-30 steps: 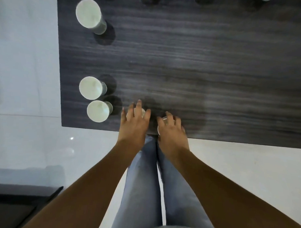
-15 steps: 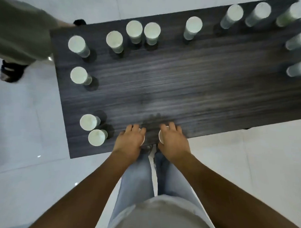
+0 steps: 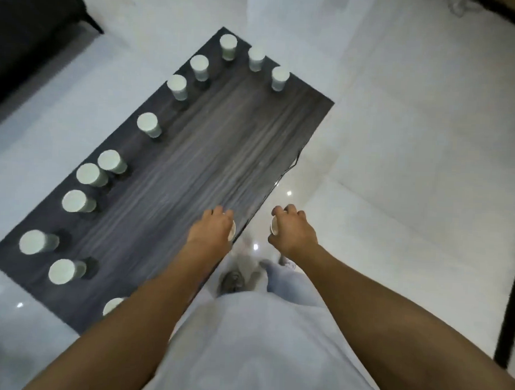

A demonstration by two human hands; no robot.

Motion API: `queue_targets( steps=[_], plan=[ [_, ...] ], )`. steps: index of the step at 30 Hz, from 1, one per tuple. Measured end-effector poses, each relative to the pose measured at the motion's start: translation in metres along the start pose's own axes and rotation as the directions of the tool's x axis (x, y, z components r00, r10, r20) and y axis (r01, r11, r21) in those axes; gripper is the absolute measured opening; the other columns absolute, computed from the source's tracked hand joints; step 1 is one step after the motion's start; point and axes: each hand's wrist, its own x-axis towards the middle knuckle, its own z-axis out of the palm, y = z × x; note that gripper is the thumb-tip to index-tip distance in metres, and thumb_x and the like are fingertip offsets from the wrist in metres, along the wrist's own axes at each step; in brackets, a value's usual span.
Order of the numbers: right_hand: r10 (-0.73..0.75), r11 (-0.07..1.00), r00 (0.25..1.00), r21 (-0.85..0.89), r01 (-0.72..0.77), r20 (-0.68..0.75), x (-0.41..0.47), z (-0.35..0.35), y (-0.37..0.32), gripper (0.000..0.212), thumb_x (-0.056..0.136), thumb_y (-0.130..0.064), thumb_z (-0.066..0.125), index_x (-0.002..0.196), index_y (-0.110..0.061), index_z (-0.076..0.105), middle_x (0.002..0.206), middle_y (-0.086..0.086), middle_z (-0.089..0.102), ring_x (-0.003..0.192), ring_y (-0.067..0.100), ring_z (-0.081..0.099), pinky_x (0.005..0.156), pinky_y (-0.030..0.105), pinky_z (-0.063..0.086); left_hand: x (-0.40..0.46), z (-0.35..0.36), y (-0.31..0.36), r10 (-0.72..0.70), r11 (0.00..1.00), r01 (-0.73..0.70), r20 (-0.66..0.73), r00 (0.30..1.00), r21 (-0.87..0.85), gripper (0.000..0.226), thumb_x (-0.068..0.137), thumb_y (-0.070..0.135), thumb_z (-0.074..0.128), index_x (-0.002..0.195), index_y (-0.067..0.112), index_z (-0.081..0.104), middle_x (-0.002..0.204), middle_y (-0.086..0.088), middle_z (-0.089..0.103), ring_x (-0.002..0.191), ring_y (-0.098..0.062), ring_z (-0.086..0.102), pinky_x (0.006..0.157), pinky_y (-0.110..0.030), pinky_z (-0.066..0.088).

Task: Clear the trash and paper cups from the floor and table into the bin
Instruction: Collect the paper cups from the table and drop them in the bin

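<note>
We are gripping one paper cup in our left hand above the table's near edge and another cup in our right hand over the white floor. Beyond, more cups are standing along the table's edges.

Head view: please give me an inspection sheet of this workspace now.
Surface: dark wood-grain table, white tiled floor.
Job's things: about a dozen paper cups upside down along the table's edges; no bin in view.
Clutter: nothing seen.
Grips: left hand holds a cup over the table edge; right hand holds a cup above the floor.
Cables: nothing seen.
Surroundings: dark furniture at upper left.
</note>
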Motion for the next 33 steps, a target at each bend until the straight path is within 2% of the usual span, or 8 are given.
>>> queue_targets(
  steps=[6, 10, 14, 18, 22, 28, 33],
  plan=[
    [0.255, 0.948, 0.961, 0.225, -0.227, -0.107, -0.028, -0.046, 0.104, 0.052, 0.08, -0.03, 0.067, 0.127, -0.022, 0.044, 0.125, 0.004, 0.044, 0.112, 0.027, 0.043, 0.072, 0.031, 0.04, 0.036, -0.046, 0.117, 0.27, 0.937, -0.275, 0.05, 0.961, 0.216, 0.053, 0.082, 0.02, 0.066, 0.128, 0.013, 0.041, 0.128, -0.007, 0.044, 0.121, -0.026, 0.04, 0.088, -0.038, 0.046],
    [0.364, 0.895, 0.917, 0.333, -0.296, -0.161, -0.039, -0.084, 0.182, 0.055, 0.081, -0.03, 0.065, 0.13, -0.023, 0.042, 0.127, 0.003, 0.042, 0.114, 0.027, 0.042, 0.075, 0.033, 0.043, 0.067, -0.072, 0.218, 0.368, 0.88, -0.375, 0.082, 0.926, 0.292, 0.055, 0.083, 0.022, 0.065, 0.131, 0.014, 0.038, 0.13, -0.006, 0.041, 0.124, -0.026, 0.037, 0.09, -0.039, 0.045],
    [0.454, 0.84, 0.866, 0.424, -0.338, -0.21, -0.048, -0.124, 0.282, 0.056, 0.081, -0.029, 0.065, 0.131, -0.022, 0.042, 0.13, 0.003, 0.042, 0.116, 0.027, 0.042, 0.078, 0.033, 0.044, 0.106, -0.083, 0.339, 0.474, 0.811, -0.476, 0.096, 0.875, 0.341, 0.055, 0.083, 0.024, 0.065, 0.13, 0.015, 0.039, 0.127, -0.007, 0.042, 0.119, -0.026, 0.04, 0.084, -0.038, 0.046],
    [0.54, 0.787, 0.808, 0.482, -0.385, -0.237, -0.065, -0.158, 0.394, 0.055, 0.081, -0.028, 0.063, 0.131, -0.023, 0.041, 0.131, 0.003, 0.041, 0.117, 0.027, 0.041, 0.077, 0.032, 0.043, 0.136, -0.075, 0.466, 0.538, 0.789, -0.536, 0.083, 0.839, 0.301, 0.054, 0.084, 0.028, 0.063, 0.131, 0.017, 0.039, 0.125, -0.005, 0.045, 0.116, -0.024, 0.042, 0.084, -0.037, 0.047],
    [0.643, 0.709, 0.738, 0.525, -0.471, -0.205, -0.086, -0.179, 0.5, 0.054, 0.081, -0.026, 0.063, 0.131, -0.023, 0.041, 0.129, 0.003, 0.041, 0.115, 0.027, 0.042, 0.079, 0.034, 0.046, 0.157, -0.061, 0.576, 0.582, 0.77, -0.586, 0.098, 0.807, 0.252, 0.054, 0.084, 0.033, 0.062, 0.131, 0.019, 0.04, 0.123, -0.003, 0.045, 0.115, -0.023, 0.043, 0.081, -0.036, 0.046],
    [0.73, 0.606, 0.672, 0.567, -0.557, -0.12, -0.091, -0.218, 0.614, 0.052, 0.08, -0.025, 0.063, 0.129, -0.02, 0.042, 0.124, 0.005, 0.042, 0.11, 0.026, 0.043, 0.082, 0.036, 0.05, 0.204, -0.064, 0.693, 0.627, 0.705, -0.644, 0.163, 0.762, 0.297, 0.056, 0.084, 0.032, 0.061, 0.134, 0.021, 0.038, 0.126, -0.002, 0.045, 0.117, -0.021, 0.043, 0.083, -0.035, 0.047],
    [0.753, 0.591, 0.634, 0.605, -0.534, -0.176, -0.05, -0.282, 0.701, 0.053, 0.081, -0.026, 0.064, 0.129, -0.021, 0.043, 0.124, 0.005, 0.043, 0.11, 0.027, 0.044, 0.084, 0.035, 0.049, 0.279, -0.095, 0.797, 0.678, 0.646, -0.697, 0.186, 0.711, 0.313, 0.065, 0.081, 0.032, 0.067, 0.137, 0.018, 0.035, 0.128, -0.004, 0.045, 0.12, -0.022, 0.043, 0.084, -0.036, 0.048]
  ],
)
